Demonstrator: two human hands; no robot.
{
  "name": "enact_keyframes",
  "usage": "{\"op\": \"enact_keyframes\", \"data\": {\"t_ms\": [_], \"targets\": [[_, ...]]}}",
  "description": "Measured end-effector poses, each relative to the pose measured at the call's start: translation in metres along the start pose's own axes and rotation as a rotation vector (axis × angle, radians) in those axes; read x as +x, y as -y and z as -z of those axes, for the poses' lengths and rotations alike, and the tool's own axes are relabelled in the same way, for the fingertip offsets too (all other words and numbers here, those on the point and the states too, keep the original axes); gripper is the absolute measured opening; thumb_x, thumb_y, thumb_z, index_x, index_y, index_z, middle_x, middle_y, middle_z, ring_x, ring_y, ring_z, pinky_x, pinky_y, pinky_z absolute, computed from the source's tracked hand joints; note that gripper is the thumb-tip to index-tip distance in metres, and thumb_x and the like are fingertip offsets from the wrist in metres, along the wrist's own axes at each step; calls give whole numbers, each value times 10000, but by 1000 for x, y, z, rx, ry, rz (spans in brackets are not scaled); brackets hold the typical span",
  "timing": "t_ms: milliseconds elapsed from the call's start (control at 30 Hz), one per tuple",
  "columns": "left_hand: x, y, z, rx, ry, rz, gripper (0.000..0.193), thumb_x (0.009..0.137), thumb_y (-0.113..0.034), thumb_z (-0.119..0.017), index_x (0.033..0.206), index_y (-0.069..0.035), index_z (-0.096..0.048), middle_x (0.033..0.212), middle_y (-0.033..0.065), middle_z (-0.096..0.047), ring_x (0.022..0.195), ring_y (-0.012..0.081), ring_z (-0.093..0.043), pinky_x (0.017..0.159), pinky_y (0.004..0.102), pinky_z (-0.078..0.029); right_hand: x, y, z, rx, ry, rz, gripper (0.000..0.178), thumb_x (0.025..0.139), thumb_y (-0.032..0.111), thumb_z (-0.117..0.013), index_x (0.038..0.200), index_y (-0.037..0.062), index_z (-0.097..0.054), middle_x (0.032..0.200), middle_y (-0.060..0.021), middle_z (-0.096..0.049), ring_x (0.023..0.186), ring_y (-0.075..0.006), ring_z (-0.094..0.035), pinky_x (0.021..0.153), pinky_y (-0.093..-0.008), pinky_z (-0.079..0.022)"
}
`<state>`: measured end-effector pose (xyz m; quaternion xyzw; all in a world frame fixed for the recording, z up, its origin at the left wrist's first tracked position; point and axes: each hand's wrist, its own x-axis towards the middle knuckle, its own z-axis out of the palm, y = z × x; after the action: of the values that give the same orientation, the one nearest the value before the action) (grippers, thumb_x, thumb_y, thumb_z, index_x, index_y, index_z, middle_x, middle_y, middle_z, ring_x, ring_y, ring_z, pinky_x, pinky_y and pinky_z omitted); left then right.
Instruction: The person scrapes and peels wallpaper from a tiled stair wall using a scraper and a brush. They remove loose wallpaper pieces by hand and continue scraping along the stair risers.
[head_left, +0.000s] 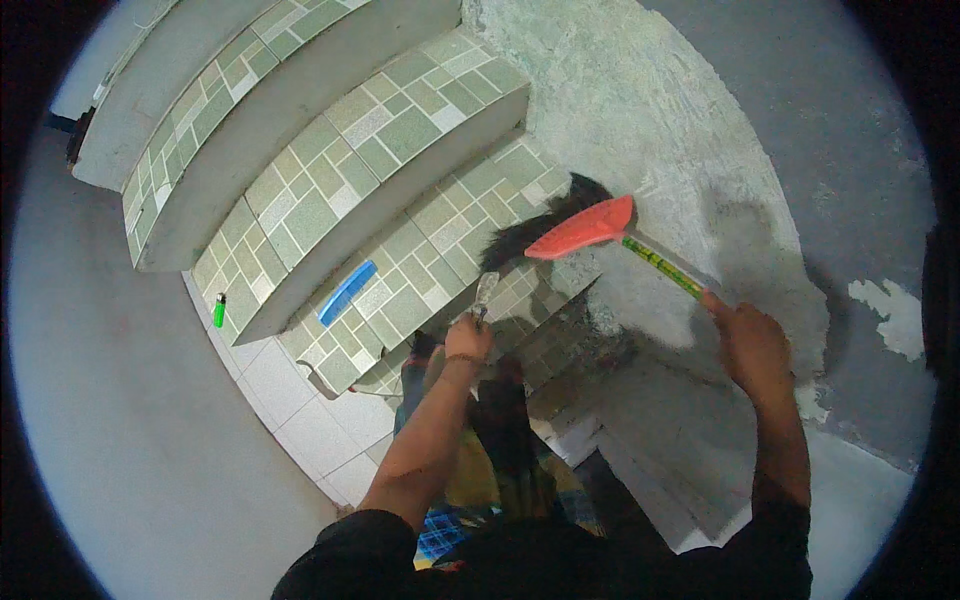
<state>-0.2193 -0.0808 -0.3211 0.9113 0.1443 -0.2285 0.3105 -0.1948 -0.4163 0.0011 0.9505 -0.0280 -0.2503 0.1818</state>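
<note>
Right of centre, the right hand (752, 345) grips the green-yellow handle of a broom (585, 230) whose red head and black bristles lie up and to the left of it, on the lowest tiled step (440, 235). At centre, the left hand (468, 338) is closed on a small scraper (485, 293), its blade pointing up just below the bristles. On the same step, left of both hands, lies a blue comb (347, 292). Further left, a green lighter (219, 310) rests on the floor.

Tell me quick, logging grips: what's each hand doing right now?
Left hand: closed on a small scraper.
Right hand: closed on the broom handle.
</note>
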Motion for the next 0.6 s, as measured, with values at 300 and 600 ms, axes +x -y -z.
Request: {"op": "enact_keyframes", "data": {"t_ms": [300, 600], "targets": [[-3, -11, -25, 65, 122, -6, 448, 856, -387, -622, 1076, 3, -612, 1027, 280, -669, 988, 436, -647, 857, 501, -521, 85, 38, -44, 219, -82, 182, 438, 927, 131, -533, 1347, 249, -577, 892, -192, -649, 782, -363, -658, 713, -476, -531], [-4, -13, -16, 63, 119, 31, 429, 867, -350, -570, 1055, 34, -605, 1007, 297, -670, 980, 425, -661, 880, 500, -518, -35, -25, -3, 132, -131, 78, 461, 930, 117, -492, 1362, 258, -565, 876, -175, -635, 758, -356, -648, 673, -489, -516]]}}
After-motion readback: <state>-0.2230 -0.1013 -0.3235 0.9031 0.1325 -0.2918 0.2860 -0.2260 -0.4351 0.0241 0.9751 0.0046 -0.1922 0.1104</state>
